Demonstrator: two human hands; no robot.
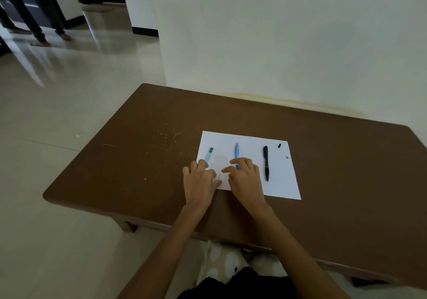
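left hand (199, 183), right hand (245, 178) on paper (282, 181); green-capped tube (209, 154) alongside

Pretty dim indoor shot, greyish-green cast all over. The brightest bit is the floor (57, 72) at upper left, with glare streaking across the tiles from light further back. The white paper (277, 178) pops against the dark table (138, 160). Shadows are soft and faint. Wide-angle bend curves the table's edges, and the upper-left corner looks smeared.
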